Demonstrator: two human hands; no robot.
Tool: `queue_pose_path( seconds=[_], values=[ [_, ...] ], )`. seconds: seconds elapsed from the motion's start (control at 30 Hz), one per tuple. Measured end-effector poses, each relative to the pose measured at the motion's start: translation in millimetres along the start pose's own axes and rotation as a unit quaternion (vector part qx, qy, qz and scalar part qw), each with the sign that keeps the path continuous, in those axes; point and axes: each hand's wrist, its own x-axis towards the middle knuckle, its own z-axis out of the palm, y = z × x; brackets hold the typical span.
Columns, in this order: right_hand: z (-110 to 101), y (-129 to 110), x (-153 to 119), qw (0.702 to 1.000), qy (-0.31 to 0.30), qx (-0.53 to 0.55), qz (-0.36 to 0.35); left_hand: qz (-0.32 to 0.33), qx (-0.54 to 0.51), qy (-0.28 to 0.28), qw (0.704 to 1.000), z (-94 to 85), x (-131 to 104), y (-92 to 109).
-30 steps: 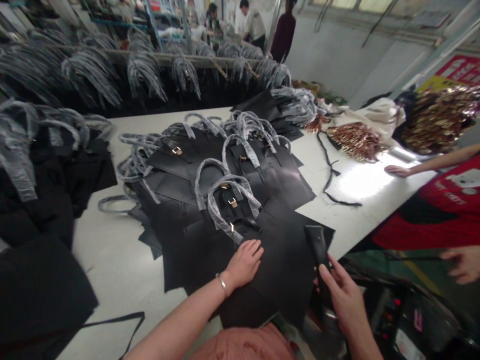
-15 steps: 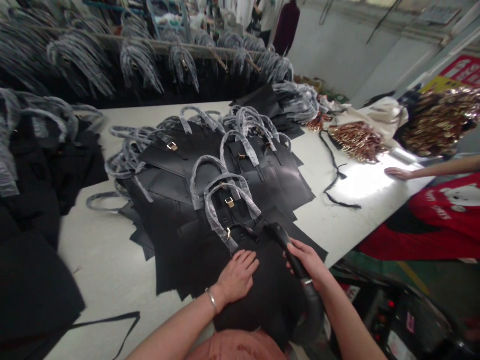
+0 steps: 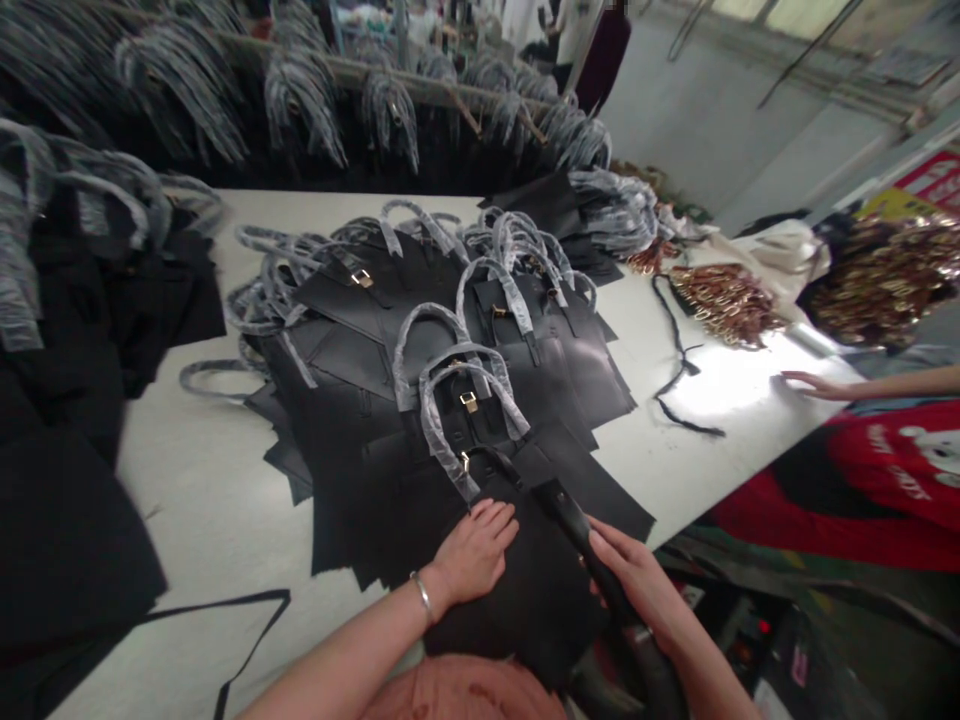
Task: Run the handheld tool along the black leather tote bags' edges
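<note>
My left hand (image 3: 476, 552) lies flat on a black bag panel (image 3: 525, 600), its fingers stretched out near the base of a plastic-wrapped handle (image 3: 442, 425). My right hand (image 3: 634, 575) is wrapped round a black hose nozzle (image 3: 564, 512), whose flat end is above the panel's right side. A thick black hose (image 3: 641, 660) runs from it down toward the bottom edge. Just beyond my left hand, the bag's gold buckle (image 3: 468, 402) and a short black strap (image 3: 491, 460) show. My right fingertips are partly hidden behind the nozzle.
More black bag pieces (image 3: 555, 370) with wrapped handles overlap on the white table (image 3: 195, 470). Black bags (image 3: 67, 290) lie at left; others hang from a rail behind. Gold-coloured hardware (image 3: 731, 300) and a black cord (image 3: 679, 375) lie right, near another person's hand (image 3: 814, 385).
The nozzle in my right hand has moved down and slightly toward me. My left hand stays on the panel. The view has shifted slightly; the other person's hand has lifted somewhat.
</note>
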Motion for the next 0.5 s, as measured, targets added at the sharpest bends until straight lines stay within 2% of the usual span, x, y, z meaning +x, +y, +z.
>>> queue_pose_path(
  seconds=[0.17,0.37,0.5],
  values=[
    [1.4,-0.6,8.9,0.998,0.036,0.042,-0.007,0.000,0.000,0.002,1.000,0.9,-0.2,-1.2],
    [11.3,-14.6,3.6,0.998,-0.058,-0.026,0.007,0.030,0.004,0.009,0.999,7.6,-6.0,-4.0],
    [30.2,-19.6,8.3,0.997,-0.073,-0.029,0.023,0.037,-0.010,0.000,0.999,10.0,-8.4,-5.0]
  ],
)
